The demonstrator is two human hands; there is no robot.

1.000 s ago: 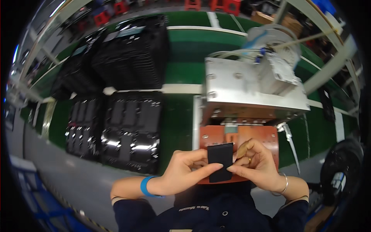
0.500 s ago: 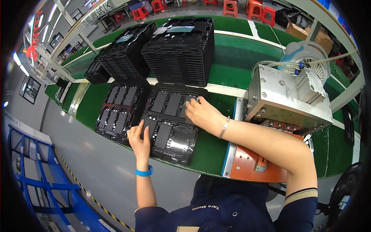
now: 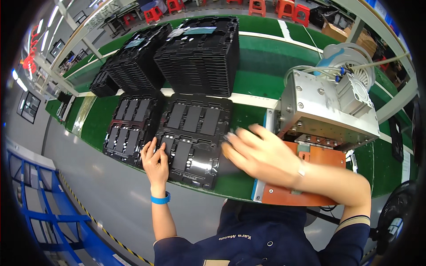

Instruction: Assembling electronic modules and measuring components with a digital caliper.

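Observation:
A black plastic tray [image 3: 205,174] lies on the green bench, with dark flat rectangular parts [image 3: 193,119] in its pockets; the near right pocket is bare and shiny. Against the tray's near left side rests my left hand [image 3: 156,165], fingers spread and holding nothing visible. My right hand [image 3: 264,156] is smeared by motion between the tray and an orange fixture plate [image 3: 327,156]. Its fingertips are beside the tray's right edge, and whether they hold anything is unclear. A second black tray [image 3: 120,123] with similar dark parts is on the left.
Tall stacks of black trays [image 3: 197,66] stand behind. On the right, a metal press machine [image 3: 328,104] with air tubes sits over the orange plate. A white reel [image 3: 353,62] is behind it. A black fan [image 3: 397,208] stands at lower right.
My right hand has moved right and nearer, off the tray's far right part toward the orange plate. My left hand stays at the tray's side. The whole view has shifted slightly.

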